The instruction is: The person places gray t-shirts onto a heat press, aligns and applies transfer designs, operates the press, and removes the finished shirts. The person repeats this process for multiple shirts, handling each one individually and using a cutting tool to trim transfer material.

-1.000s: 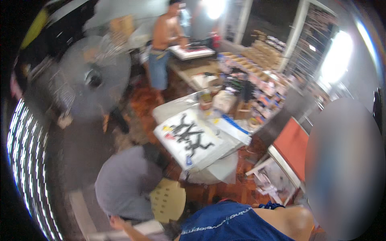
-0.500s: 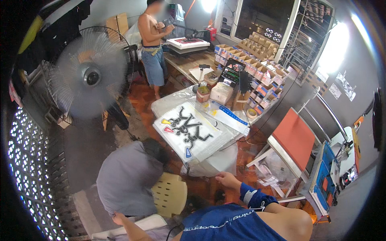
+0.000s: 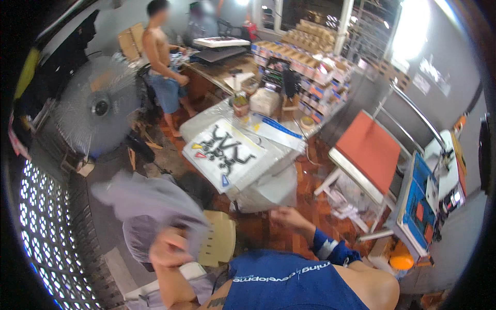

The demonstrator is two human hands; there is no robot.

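A piece of grey cloth (image 3: 155, 199) billows up at the left, blurred by its motion. My left hand (image 3: 170, 248) is closed at its lower right edge, though blur hides the exact grip. Below the raised cloth shows more dark grey fabric (image 3: 137, 240), beside a cream plastic stool (image 3: 219, 240) with slots. My right hand (image 3: 290, 219) hovers apart from things, between the stool and the red chair-like board; its fingers are smeared. Ahead lies a white printed sheet (image 3: 225, 155) with black figures and coloured wedges.
A plastic-covered table (image 3: 268, 186) carries jars, a white block and a blue-edged strip. A big fan (image 3: 101, 106) spins at left. A person (image 3: 163, 67) stands beyond, by a press. At right are a red-topped board (image 3: 367, 155) on white legs and a blue frame (image 3: 413, 206).
My left hand has come up and to the right, and the grey cloth has been lifted into the air. The person beyond has lowered their arms. The view has shifted.
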